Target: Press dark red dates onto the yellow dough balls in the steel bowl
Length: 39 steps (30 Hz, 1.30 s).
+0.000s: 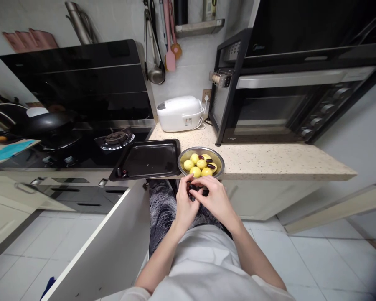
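Observation:
My left hand point(187, 198) and my right hand point(213, 195) meet just in front of the counter edge. Their fingers are bent round small dark pieces, which look like dark grapes point(192, 187). Right behind my fingertips stands a round steel bowl point(221, 161) with several yellow balls point(201, 164) and a few dark oval fruits point(211, 166) on top. To its left lies a black baking tray point(150, 159), with small dark red pieces point(122, 172) in its front left corner. How the dark pieces are shared between my hands is partly hidden.
A white appliance point(181, 113) stands against the wall, with an oven point(278, 104) on the right. Left is a gas hob point(115, 139) with a black wok point(52, 125). An open cabinet door point(113, 246) juts out at my left. Utensils point(170, 58) hang above.

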Available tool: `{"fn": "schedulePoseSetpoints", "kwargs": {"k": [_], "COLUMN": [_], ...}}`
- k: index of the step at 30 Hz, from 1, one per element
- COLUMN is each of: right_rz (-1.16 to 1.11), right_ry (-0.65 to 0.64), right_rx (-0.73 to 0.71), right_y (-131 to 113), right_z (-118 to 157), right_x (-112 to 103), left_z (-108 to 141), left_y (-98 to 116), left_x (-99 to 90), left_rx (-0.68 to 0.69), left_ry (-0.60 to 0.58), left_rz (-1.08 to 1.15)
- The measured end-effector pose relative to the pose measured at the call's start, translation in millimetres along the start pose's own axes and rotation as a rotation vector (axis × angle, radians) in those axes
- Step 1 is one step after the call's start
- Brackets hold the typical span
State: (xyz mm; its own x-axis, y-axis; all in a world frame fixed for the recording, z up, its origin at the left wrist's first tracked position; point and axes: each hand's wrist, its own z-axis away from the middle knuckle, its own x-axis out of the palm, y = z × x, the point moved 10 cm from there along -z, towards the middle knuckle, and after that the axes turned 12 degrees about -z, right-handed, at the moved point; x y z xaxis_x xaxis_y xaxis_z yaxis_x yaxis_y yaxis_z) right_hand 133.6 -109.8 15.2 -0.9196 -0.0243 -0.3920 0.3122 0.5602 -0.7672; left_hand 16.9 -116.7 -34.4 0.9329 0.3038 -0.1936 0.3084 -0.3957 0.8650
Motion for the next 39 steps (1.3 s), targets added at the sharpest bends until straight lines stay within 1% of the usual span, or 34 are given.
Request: {"fn": "schedulePoseSetpoints", "kwargs": {"k": [2, 4, 6, 8, 11, 16, 20, 24, 29, 32, 35, 37, 39], "right_rz": [-0.063, -0.096, -0.087, -0.066, -0.025, 0.101, 0.144, 0.153, 0.172, 0.166, 0.130, 0.083, 0.022], "right_ry": [0.031, 0.115, 0.207, 0.249, 0.248, 0.204, 0.141, 0.072, 0.075, 0.099, 0.122, 0.098, 0.019], "right_rx": [0.020, 0.040, 0.051, 0.053, 0.052, 0.024, 0.000, 0.005, 0.012, -0.006, -0.050, -0.072, -0.090], "right_y": [7.5, 17.3, 27.4, 37.3, 50.5, 59.1, 58.6, 60.0, 56.6, 47.9, 33.3, 22.4, 10.5], "right_z": [-4.4, -11.4, -19.7, -28.5, -39.1, -46.6, -50.1, -52.3, -51.4, -46.6, -34.7, -24.1, -13.7], "right_x": [-6.5, -21.2, -37.5, -46.8, -47.2, -33.2, -24.1, -18.8, -21.9, -25.0, -25.8, -21.0, -10.0], "left_z": [-0.4, -1.0, -1.7, -2.2, -2.3, -2.9, -3.4, -2.8, -2.9, -3.8, -4.0, -3.4, -2.6], "left_y": [-0.9, -1.8, -0.4, 2.1, 4.7, 5.7, 9.3, 10.9, 10.5, 8.3, 5.3, 4.0, 3.4], "left_x": [0.8, 0.7, 0.1, -0.4, -0.6, -2.6, -3.0, -1.6, -2.4, -3.8, -6.0, -9.0, -14.0], "left_rx": [-0.012, -0.029, -0.029, -0.013, 0.016, 0.068, 0.124, 0.141, 0.142, 0.131, 0.100, 0.070, 0.036], "left_ry": [-0.010, -0.010, -0.003, 0.000, -0.001, 0.007, 0.011, 0.007, 0.018, 0.028, 0.042, 0.062, 0.093], "left_rz": [-0.005, 0.013, 0.029, 0.025, 0.002, -0.074, -0.150, -0.164, -0.166, -0.159, -0.121, -0.078, -0.009]}}
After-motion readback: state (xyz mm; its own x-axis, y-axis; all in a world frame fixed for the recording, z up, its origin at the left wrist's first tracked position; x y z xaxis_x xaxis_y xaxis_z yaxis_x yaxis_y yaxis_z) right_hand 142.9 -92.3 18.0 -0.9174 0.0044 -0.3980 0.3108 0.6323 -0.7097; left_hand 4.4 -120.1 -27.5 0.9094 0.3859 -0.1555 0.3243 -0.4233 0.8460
